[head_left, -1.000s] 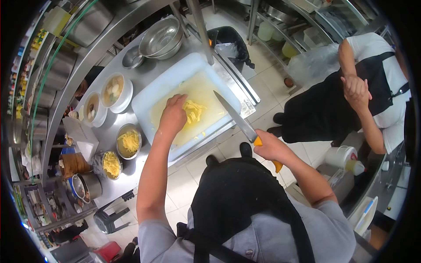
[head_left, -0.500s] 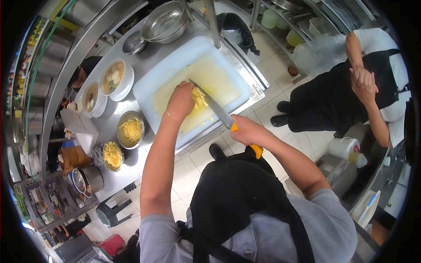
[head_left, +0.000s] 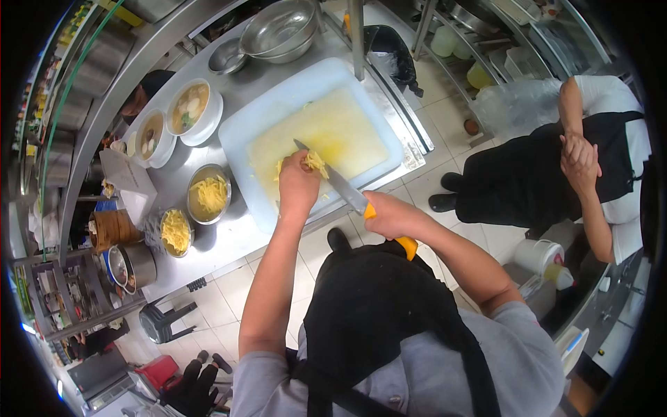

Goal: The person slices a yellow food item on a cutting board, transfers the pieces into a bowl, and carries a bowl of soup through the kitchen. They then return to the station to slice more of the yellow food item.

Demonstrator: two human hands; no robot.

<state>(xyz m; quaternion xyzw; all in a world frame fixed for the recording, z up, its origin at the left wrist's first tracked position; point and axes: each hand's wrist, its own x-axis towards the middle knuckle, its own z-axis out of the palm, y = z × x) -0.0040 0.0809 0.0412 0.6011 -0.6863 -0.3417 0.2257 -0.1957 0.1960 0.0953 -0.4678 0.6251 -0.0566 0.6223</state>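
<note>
My left hand [head_left: 299, 186] is low over the white cutting board [head_left: 375, 97], its fingers curled onto a small heap of yellow strips [head_left: 317, 164]. Close to those fingertips lies the blade of a kitchen knife [head_left: 345, 190], its tip reaching past them toward the board's middle. My right hand [head_left: 393, 216] is closed around the knife's yellow handle, near the board's front edge. A few strips show to the left of my left hand too. Yellowish liquid stains the board's surface. The undersides of my left fingers are hidden.
Left of the board stand a metal bowl of yellow strips [head_left: 210, 197], a smaller container of strips [head_left: 176, 231] and two white soup bowls [head_left: 217, 111]. Metal bowls [head_left: 281, 35] sit behind. A person in a black apron [head_left: 517, 170] stands at the right with hands clasped.
My left hand has come nearer my body across the board, and strips now show on its left side. The knife has shifted slightly toward me. The whole view has tilted a little.
</note>
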